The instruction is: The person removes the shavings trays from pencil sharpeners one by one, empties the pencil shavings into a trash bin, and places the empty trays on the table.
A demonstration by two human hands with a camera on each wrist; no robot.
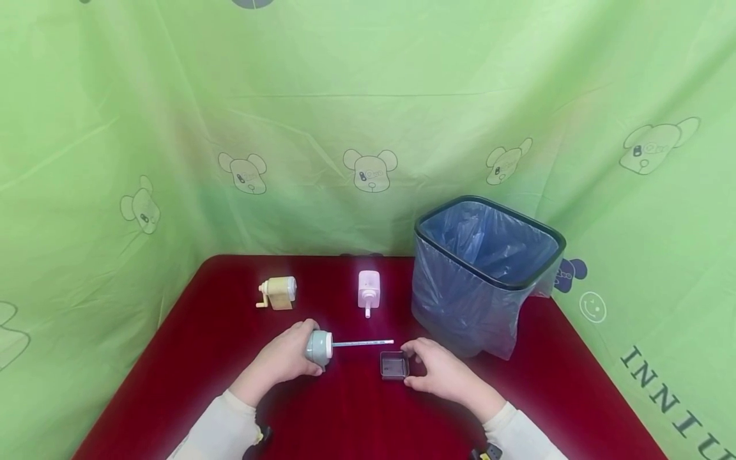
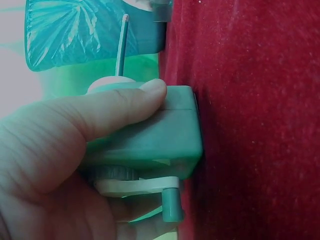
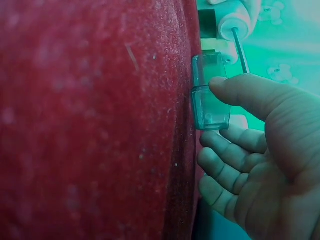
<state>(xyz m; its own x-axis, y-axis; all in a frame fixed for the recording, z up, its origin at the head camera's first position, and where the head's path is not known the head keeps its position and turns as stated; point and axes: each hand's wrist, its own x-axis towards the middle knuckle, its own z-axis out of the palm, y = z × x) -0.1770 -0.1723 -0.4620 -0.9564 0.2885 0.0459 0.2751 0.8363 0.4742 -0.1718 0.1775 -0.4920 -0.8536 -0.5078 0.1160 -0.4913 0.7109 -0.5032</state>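
Observation:
My left hand (image 1: 287, 354) grips a grey-green crank pencil sharpener (image 1: 317, 348) on its side, thumb across its body in the left wrist view. Its crank handle (image 2: 172, 204) shows there below the body. A pencil (image 1: 365, 343) sticks out of the sharpener's white front, pointing right. Over by the pencil's free end, my right hand (image 1: 439, 374) pinches a small see-through shavings tray (image 1: 394, 366) at its right side, between thumb and index finger. In the right wrist view the tray (image 3: 210, 107) stands on the red cloth, and the other fingers are loosely bent.
A yellow crank sharpener (image 1: 280, 292) stands at the back left of the red table (image 1: 345, 415). Back centre lies a pink sharpener (image 1: 369, 285) with a short stub toward me. A bin (image 1: 454, 297) lined with a plastic bag stands back right. Green cloth walls surround the table.

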